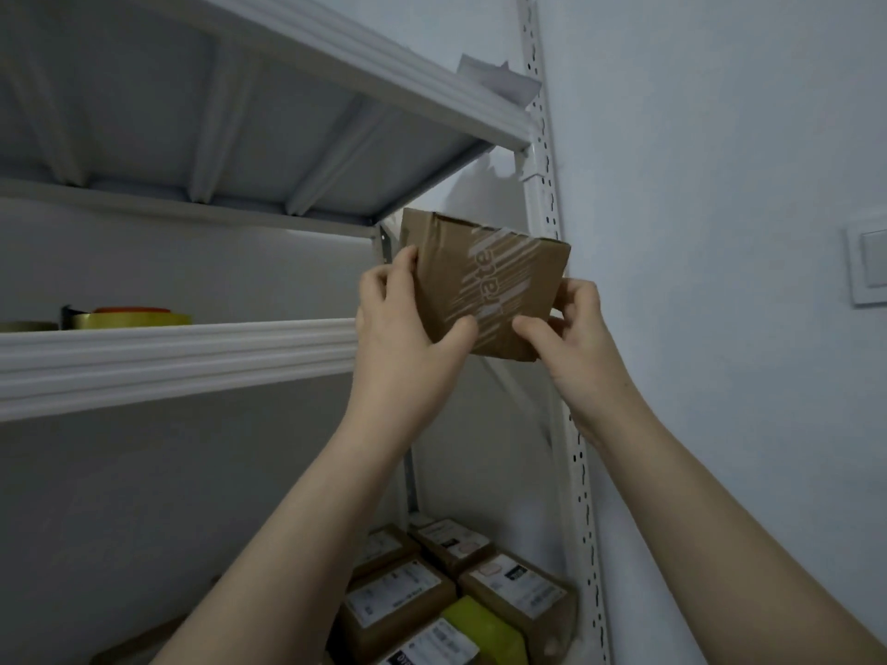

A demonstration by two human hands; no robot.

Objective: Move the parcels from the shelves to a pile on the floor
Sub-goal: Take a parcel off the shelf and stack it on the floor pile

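A small brown cardboard parcel [485,276] with striped white tape is held up at the right end of the middle white shelf [177,357]. My left hand [408,328] grips its left side, thumb on the front face. My right hand [571,324] grips its lower right corner. The parcel is tilted and looks lifted clear of the shelf board. Several brown parcels with white labels [398,592] and a yellow-green one [485,631] lie on a lower level at the bottom.
The top shelf [365,55] overhangs just above the parcel, with white paper [499,79] on it. A perforated white upright [557,261] runs down the right side by the wall. Tape rolls [129,318] sit on the middle shelf at left. A light switch [869,261] is on the wall.
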